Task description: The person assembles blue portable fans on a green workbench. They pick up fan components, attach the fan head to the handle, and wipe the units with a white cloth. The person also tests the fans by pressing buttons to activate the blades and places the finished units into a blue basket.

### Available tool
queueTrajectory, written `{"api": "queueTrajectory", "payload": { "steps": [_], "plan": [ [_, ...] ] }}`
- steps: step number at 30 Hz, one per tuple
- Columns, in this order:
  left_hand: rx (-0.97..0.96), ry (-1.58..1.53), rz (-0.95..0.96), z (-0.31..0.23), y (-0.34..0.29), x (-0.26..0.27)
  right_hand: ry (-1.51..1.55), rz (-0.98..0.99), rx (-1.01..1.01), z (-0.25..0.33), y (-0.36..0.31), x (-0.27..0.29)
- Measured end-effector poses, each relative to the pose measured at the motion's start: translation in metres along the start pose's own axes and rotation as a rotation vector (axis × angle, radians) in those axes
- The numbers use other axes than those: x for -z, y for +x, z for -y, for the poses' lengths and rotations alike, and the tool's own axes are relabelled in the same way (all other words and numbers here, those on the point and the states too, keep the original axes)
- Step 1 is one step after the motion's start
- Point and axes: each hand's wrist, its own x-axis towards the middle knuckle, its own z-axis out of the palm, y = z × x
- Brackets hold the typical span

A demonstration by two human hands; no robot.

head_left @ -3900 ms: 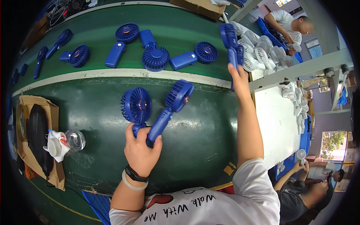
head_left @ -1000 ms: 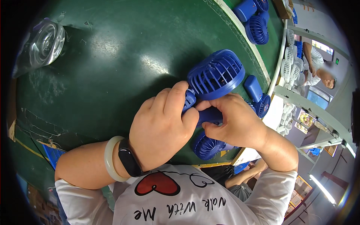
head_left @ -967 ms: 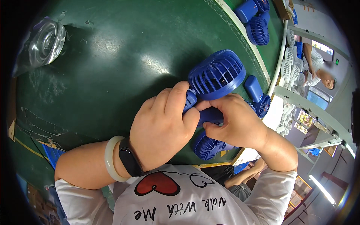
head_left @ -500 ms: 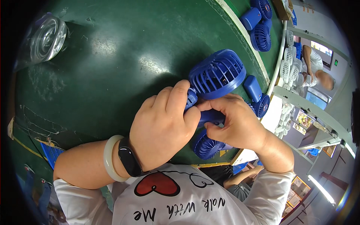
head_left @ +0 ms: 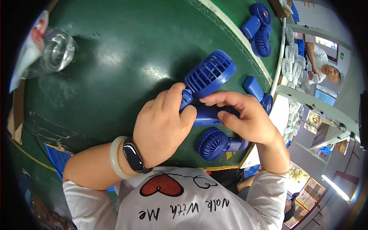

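"Two bare hands noted, near each other, work between them. Left hand [head_left: 159,124] first: state?"

"Closed. Fingers curled over the neck of a blue fan [head_left: 210,74]; its caged head juts out past the fingertips, tilted. Black wristband [head_left: 133,156] and pale bangle [head_left: 117,157] worn on that arm."

"Right hand [head_left: 251,115]?"

"Half curled, thumb and fingers parted. Thumb lies against a blue handle [head_left: 206,115] spanning the gap between the hands; fingers arch over its far side. Whether they grip, cannot tell. Handle's left end hidden by the left hand, so its join to the fan head not seen."

"Surroundings?"

"Second blue fan [head_left: 214,144] on the green tabletop [head_left: 107,96], just on the near side of the right hand. Third blue fan [head_left: 253,89] just beyond that hand, toward its right."

"Farther off?"

"More blue fans [head_left: 262,43] well beyond the right hand, past a pale strip [head_left: 237,32]. White fans [head_left: 287,68] farther to its right. Clear bottle [head_left: 59,51] well out beyond the left hand, to its left; blurred."
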Motion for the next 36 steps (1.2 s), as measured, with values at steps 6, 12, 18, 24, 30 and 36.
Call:
{"api": "queueTrajectory", "payload": {
  "steps": [6, 12, 18, 24, 30, 36],
  "plan": [
    [0.026, 0.073, 0.015, -0.008, 0.001, 0.003, 0.031, -0.323, 0.056, 0.028, -0.005, 0.006],
    [-0.029, 0.184, -0.069, -0.008, -0.002, -0.003, -0.077, -0.196, 0.547, 0.095, 0.086, -0.011],
    [-0.039, 0.009, -0.026, -0.006, 0.003, 0.01, -0.115, -0.059, 0.737, 0.128, 0.199, -0.075],
    [-0.079, -0.119, -0.081, 0.005, 0.004, 0.004, 0.297, 0.07, 0.908, 0.153, 0.192, -0.09],
    [0.079, -0.02, 0.033, -0.002, 0.015, 0.03, 0.269, -0.346, 0.807, 0.112, 0.062, 0.002],
    [-0.054, -0.165, -0.311, 0.001, 0.022, 0.041, 0.503, -0.814, 0.408, 0.037, -0.052, 0.019]
  ]
}}
